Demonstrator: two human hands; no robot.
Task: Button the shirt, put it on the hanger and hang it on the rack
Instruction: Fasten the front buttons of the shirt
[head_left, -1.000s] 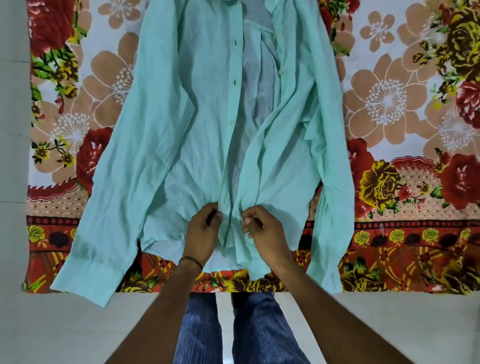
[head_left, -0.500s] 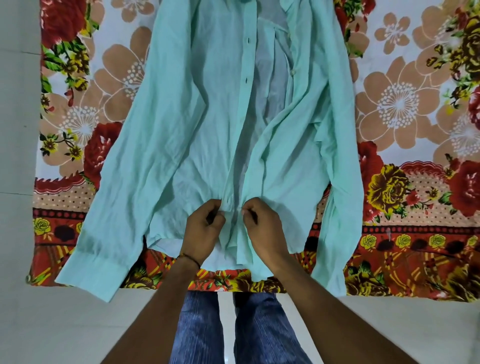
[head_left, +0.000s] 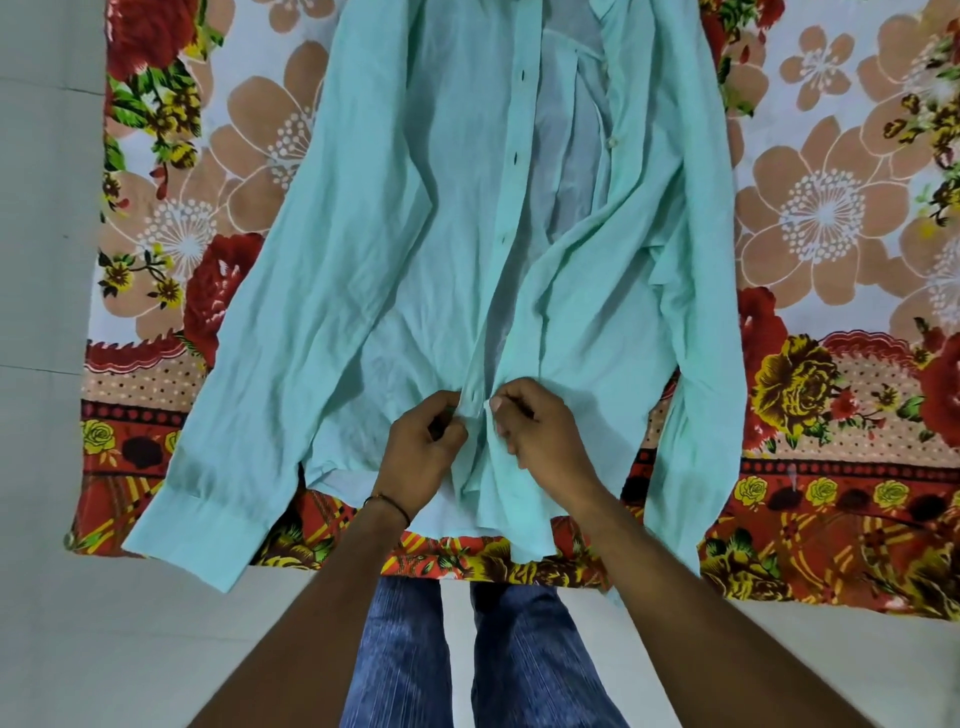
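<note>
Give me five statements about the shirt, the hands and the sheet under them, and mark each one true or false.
1. The shirt lies spread on a floral sheet. True.
2. The shirt is buttoned all the way up. False: the front gapes open along the upper placket, with empty buttonholes showing.
3. Both hands work near the shirt's lower hem. True: the left hand and the right hand pinch the two front edges together there.
4. A hanger lies on the sheet beside the shirt. False: no hanger is in view.
5. The left wrist is bare. False: it wears a thin band.
</note>
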